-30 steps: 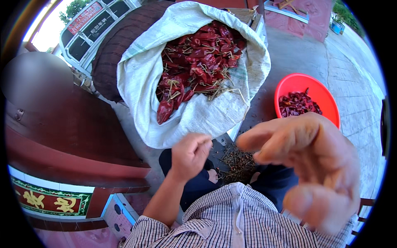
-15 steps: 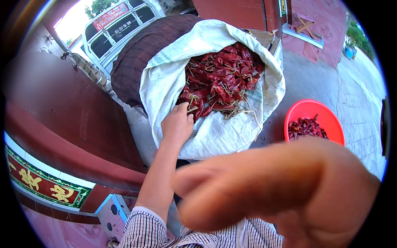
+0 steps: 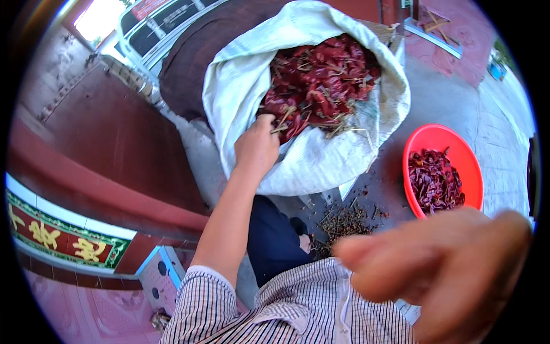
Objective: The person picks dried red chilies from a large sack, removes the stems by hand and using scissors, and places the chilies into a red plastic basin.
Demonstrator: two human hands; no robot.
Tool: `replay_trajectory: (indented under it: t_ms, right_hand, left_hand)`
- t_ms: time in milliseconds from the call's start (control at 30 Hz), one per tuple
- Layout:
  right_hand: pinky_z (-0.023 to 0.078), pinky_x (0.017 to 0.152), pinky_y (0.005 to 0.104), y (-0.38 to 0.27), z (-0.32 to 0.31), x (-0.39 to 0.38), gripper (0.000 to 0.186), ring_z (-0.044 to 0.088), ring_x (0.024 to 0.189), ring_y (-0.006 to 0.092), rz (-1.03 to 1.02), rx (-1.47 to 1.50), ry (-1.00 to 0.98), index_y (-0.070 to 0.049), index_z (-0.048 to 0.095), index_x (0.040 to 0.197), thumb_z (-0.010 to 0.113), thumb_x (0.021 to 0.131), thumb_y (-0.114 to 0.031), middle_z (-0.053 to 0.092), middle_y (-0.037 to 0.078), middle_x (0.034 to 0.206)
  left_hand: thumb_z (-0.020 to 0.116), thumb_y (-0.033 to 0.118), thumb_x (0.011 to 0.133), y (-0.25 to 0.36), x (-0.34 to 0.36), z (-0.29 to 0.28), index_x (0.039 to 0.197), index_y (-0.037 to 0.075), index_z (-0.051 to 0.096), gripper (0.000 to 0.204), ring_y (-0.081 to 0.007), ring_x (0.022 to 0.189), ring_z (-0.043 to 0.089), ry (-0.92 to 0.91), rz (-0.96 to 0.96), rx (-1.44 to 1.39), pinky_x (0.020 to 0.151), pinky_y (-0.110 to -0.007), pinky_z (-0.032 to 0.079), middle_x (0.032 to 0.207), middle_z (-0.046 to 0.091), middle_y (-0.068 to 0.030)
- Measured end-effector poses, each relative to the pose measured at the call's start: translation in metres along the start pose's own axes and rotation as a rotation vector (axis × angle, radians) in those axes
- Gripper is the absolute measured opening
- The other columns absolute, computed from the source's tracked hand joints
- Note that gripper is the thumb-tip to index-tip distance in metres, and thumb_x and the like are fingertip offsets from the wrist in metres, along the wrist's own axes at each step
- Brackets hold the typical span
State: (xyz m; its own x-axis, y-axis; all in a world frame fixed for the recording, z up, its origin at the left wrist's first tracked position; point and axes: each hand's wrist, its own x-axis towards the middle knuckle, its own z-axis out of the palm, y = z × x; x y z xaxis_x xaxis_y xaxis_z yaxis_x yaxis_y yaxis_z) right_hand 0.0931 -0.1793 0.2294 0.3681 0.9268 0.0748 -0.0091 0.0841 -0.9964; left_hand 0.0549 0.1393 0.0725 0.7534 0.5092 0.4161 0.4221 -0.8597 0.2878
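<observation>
A white woven sack (image 3: 321, 172) with its mouth rolled back stands before me, filled with dried red chili peppers (image 3: 323, 80) that keep their pale stems. At the near left edge of the heap is my left hand (image 3: 259, 143), its fingers curled closed around a chili pepper whose stem end pokes out by the fingertips. Very near the camera at lower right, my right hand (image 3: 435, 264) is large and smeared by motion, so its fingers cannot be read. It overlaps the near rim of a red plastic basin (image 3: 471, 172), which holds dark red chilies (image 3: 435, 180).
Broken stems and seeds (image 3: 344, 223) lie scattered on the grey floor between my foot and the basin. Behind the sack sits a dark cloth-covered bulk (image 3: 189, 74), with a white vehicle (image 3: 154, 34) beyond. A dark red panel (image 3: 126, 143) runs along the left.
My right hand has shifted right and down, uncovering the floor litter and more of the basin. My left hand stays at the heap's edge. The whole view has tilted slightly downward.
</observation>
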Motion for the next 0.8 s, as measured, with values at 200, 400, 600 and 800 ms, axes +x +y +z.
replay_trajectory:
  t_ms: [200,400,600,800]
  right_hand:
    - [0.048,0.100,0.0305,0.024,0.003,-0.019,0.035,0.063,0.113,0.0158,-0.045,0.101,0.285,0.005,0.060,0.124,0.067,0.092,-0.009,0.067,0.013,0.119]
    - [0.050,0.096,0.0299,0.129,-0.019,0.017,0.029,0.062,0.108,0.0131,0.033,0.010,0.283,0.005,0.061,0.122,0.063,0.097,-0.009,0.067,0.009,0.115]
    - [0.052,0.099,0.0371,0.145,-0.005,0.055,0.053,0.062,0.120,0.0251,-0.100,-0.267,0.278,0.002,0.055,0.132,0.072,0.094,-0.029,0.063,0.018,0.129]
    - [0.053,0.078,0.0355,0.171,0.001,0.055,0.056,0.065,0.090,0.0207,0.011,-0.121,-0.008,0.002,0.056,0.124,0.070,0.097,-0.045,0.067,0.015,0.101]
  left_hand:
    - [0.064,0.009,0.088,-0.008,-0.014,-0.018,0.102,0.007,0.075,0.018,-0.0330,0.096,0.070,0.161,0.123,-0.249,0.083,-0.042,0.055,0.103,0.073,-0.0133]
    - [0.065,0.005,0.094,0.003,-0.009,-0.034,0.110,0.005,0.073,0.018,-0.0170,0.074,0.069,0.188,-0.159,-0.841,0.067,-0.029,0.053,0.095,0.075,-0.0098]
    - [0.063,0.004,0.099,0.034,-0.049,-0.043,0.110,0.002,0.067,0.012,-0.0087,0.067,0.066,0.032,-0.256,-1.806,0.057,-0.021,0.053,0.103,0.074,-0.0114]
    - [0.072,0.004,0.094,0.061,-0.103,-0.003,0.107,0.002,0.072,0.013,-0.0124,0.080,0.064,-0.109,-0.014,-1.558,0.070,-0.023,0.051,0.107,0.069,-0.0070]
